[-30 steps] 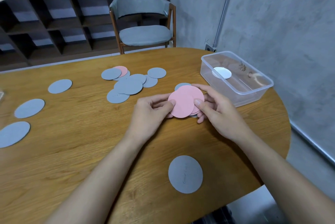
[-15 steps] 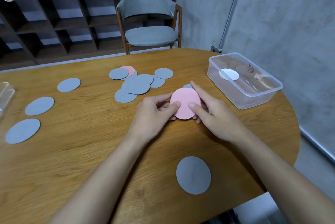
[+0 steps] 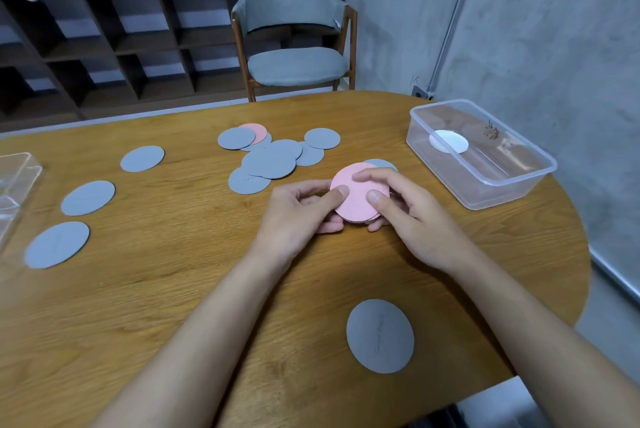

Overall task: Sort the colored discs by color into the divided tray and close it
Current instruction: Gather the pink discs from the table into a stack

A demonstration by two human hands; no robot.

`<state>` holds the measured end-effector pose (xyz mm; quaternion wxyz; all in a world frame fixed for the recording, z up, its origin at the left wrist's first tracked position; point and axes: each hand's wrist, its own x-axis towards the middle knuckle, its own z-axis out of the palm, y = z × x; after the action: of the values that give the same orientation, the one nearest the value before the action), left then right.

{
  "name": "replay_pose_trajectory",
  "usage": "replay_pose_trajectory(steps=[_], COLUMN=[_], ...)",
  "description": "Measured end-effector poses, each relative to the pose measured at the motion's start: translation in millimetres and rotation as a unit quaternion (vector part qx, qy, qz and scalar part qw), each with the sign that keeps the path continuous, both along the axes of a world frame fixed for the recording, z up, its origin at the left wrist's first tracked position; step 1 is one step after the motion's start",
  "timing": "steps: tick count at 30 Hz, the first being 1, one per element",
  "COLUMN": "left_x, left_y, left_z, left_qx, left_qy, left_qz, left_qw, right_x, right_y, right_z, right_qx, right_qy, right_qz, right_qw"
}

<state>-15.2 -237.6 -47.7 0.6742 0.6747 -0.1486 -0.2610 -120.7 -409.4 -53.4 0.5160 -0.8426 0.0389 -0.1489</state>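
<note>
Hands meet mid-table, left hand [image 3: 298, 209] and right hand [image 3: 412, 216] both pinching the stack of pink discs [image 3: 358, 194] by its edges, seemingly to square it before carrying it to the clear tray [image 3: 512, 199] at far right, while grey discs [image 3: 268, 163] wait

grey chair [image 3: 294, 43], dark shelving [image 3: 121, 43], wooden table [image 3: 138, 289]

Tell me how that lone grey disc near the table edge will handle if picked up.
The grey disc lies dead flat and looks thin, so probably light and hard to pinch. Sliding it over the table edge may help.
</note>
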Motion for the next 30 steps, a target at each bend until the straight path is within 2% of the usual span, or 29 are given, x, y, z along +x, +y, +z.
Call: replay_pose_trajectory(steps=[3, 5, 9, 11, 13, 22, 27, 30], left_x=[-1, 2, 11, 11, 10, 21, 32, 40], left_y=[1, 7, 26, 30, 34, 59, 63, 61], left_z=[1, 5, 16, 17, 18, 14, 17, 23], left_qx=[0.022, 0.05, 0.103, 0.146, 0.153, 0.18, 0.143, 0.176], left_qy=[-0.04, -0.122, -0.279, -0.364, -0.411, -0.452, -0.464, -0.463], left_qz=[-0.008, -0.048, -0.176, -0.175, -0.162, -0.111, -0.08, -0.089], left_qw=[0.999, 0.99, 0.938, 0.903, 0.884, 0.867, 0.87, 0.864], right_x=[0, -1, -2, -2, 1, 25, 45, 56], right_y=[2, 2, 5, 10, 16, 42, 44, 40], right_z=[0, 2, 9, 11, 11, 10, 11, 13], right_qx=[0.025, 0.039, 0.037, 0.023, 0.015, 0.051, 0.078, 0.079], right_qy=[-0.007, -0.012, 0.006, 0.024, 0.034, 0.038, 0.014, 0.0], right_qz=[-0.005, -0.003, 0.03, 0.051, 0.07, 0.092, 0.102, 0.094], right_qw=[1.0, 0.999, 0.999, 0.998, 0.997, 0.994, 0.992, 0.992])
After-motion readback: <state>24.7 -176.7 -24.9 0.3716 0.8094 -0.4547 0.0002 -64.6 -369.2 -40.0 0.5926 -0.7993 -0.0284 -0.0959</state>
